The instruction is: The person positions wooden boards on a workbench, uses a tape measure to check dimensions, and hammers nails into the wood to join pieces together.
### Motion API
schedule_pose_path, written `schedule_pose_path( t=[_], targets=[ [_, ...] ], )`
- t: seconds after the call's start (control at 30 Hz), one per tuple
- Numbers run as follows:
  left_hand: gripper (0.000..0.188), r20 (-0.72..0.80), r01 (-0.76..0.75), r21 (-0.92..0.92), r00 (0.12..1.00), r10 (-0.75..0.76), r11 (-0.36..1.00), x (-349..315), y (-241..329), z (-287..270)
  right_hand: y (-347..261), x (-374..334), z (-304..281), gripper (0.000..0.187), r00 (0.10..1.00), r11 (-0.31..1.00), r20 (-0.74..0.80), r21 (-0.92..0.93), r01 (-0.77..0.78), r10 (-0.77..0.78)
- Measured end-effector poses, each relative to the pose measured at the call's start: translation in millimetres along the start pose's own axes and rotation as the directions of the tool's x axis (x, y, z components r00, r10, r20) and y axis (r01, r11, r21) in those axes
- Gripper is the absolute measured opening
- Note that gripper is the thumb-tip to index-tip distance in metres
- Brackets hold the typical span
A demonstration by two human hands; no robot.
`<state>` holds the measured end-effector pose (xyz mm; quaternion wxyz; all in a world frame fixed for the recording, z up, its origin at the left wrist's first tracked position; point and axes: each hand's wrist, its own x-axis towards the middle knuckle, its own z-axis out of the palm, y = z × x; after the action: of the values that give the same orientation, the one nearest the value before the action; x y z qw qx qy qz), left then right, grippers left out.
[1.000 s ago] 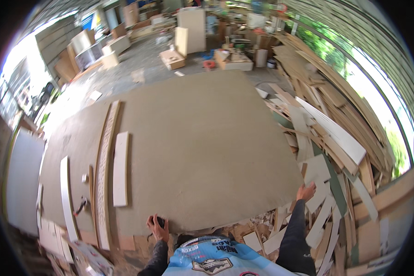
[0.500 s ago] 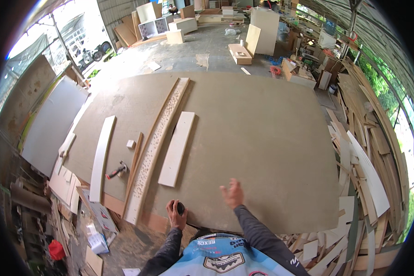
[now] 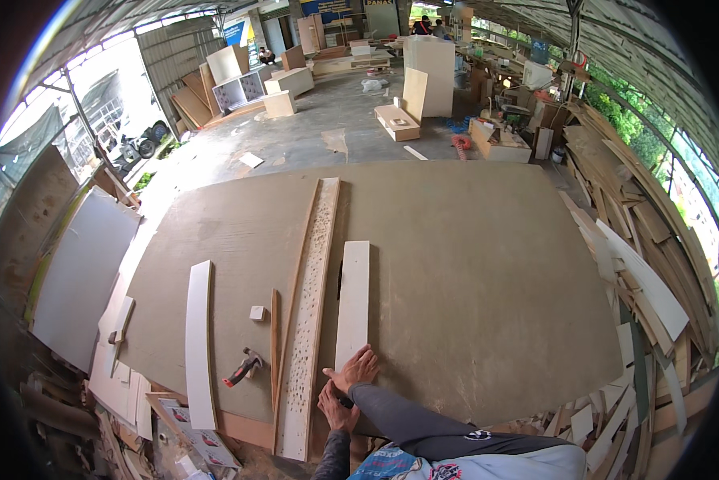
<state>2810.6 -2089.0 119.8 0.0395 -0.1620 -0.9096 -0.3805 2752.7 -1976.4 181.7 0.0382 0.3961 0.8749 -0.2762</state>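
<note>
My left hand (image 3: pixel 337 410), at the near edge of the large table (image 3: pixel 487 280), is closed around a small dark rounded object (image 3: pixel 346 402), mostly hidden by the fingers. Just beyond it, my right hand (image 3: pixel 355 370) lies on the near end of a short white board (image 3: pixel 353 296), fingers stretched out and thumb apart. Left of that board runs a long pale strip (image 3: pixel 308 320) covered in small holes or specks, with thin brown wooden strips (image 3: pixel 275 344) along its left side.
A hammer (image 3: pixel 243 368) with a red and black handle, a small white block (image 3: pixel 257 313) and another white board (image 3: pixel 200 344) lie further left. Offcuts (image 3: pixel 639 280) are heaped beyond the table's right side. Cabinets and boxes (image 3: pixel 429 76) stand on the far floor.
My right hand has moved left and down onto the white board's near end, beside my left hand. The view has tilted up and shifted, so the table sits lower.
</note>
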Motion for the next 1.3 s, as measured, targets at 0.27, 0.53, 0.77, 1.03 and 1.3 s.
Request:
schedule_pose_path(
  t=[0.27, 0.53, 0.77, 1.03, 1.3],
  targets=[
    [0.094, 0.085, 0.144, -0.125, 0.987, -0.134, 0.982, 34.6, 9.4, 6.6, -4.0, 18.0, 10.3, 0.13, 0.996, 0.996, -0.054, -0.054, -0.072, 0.069],
    [0.093, 0.053, 0.165, -0.157, 0.986, -0.158, 0.974, 45.0, 31.7, 12.6, -6.8, 29.5, -9.9, 0.115, 0.996, 0.984, 0.0, -0.148, -0.094, 0.095],
    [0.097, -0.106, 0.152, -0.14, 0.98, -0.167, 0.978, 55.8, 30.9, 20.0, -21.6, 25.7, -19.2, 0.116, 0.991, 0.985, 0.07, -0.141, -0.104, 0.115],
    [0.074, 0.01, 0.435, -0.158, 0.898, -0.439, 0.886, 86.5, -10.4, 25.2, -23.2, 29.6, -21.3, 0.122, 0.985, 0.979, 0.095, -0.161, -0.128, 0.145],
    [0.049, 0.16, 0.428, -0.143, 0.9, -0.405, 0.893, 96.6, -16.3, 15.6, -26.1, 28.2, -30.5, 0.12, 0.986, 0.982, 0.104, -0.15, -0.113, 0.129]
  ],
)
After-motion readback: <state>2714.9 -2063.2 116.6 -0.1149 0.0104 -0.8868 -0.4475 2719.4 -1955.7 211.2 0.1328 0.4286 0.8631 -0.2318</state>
